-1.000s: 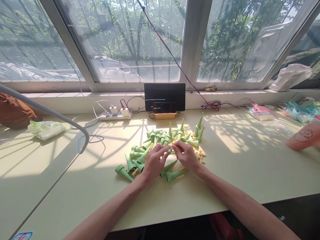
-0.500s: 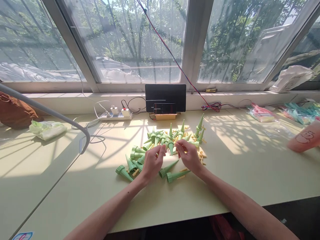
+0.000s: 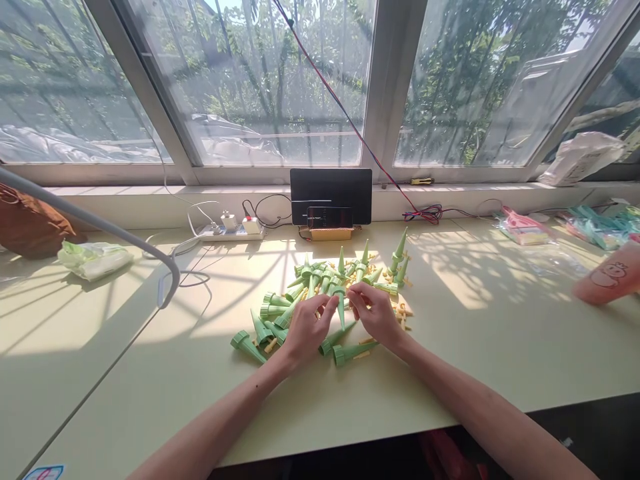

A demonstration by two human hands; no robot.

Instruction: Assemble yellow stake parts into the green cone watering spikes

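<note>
Between my hands hangs a green plastic watering spike [image 3: 341, 312], wide ribbed end up and point down. My left hand [image 3: 311, 325] is closed on it at the upper end, thumb and fingers pinched. My right hand [image 3: 376, 313] is closed in a pinch just beside the spike's right side; whatever its fingertips hold is too small to make out. Under and behind my hands lies a heap of similar green spikes [image 3: 320, 273], some with small yellow valve pieces. Two more spikes lie in front, one of them [image 3: 353, 352] by my right wrist.
Loose yellow valve pieces [image 3: 404, 311] lie right of the heap. Behind stand a black tablet [image 3: 331, 190] and a phone [image 3: 329, 217] on a holder. A power strip [image 3: 235, 230], a grey curved rod [image 3: 165, 257], a pink cup [image 3: 610, 275] and plastic bags [image 3: 527, 227] are around.
The spike between my hands has come nearer to me and lower, its point further down. My left hand has turned slightly with it; my right hand has shifted a little left.
</note>
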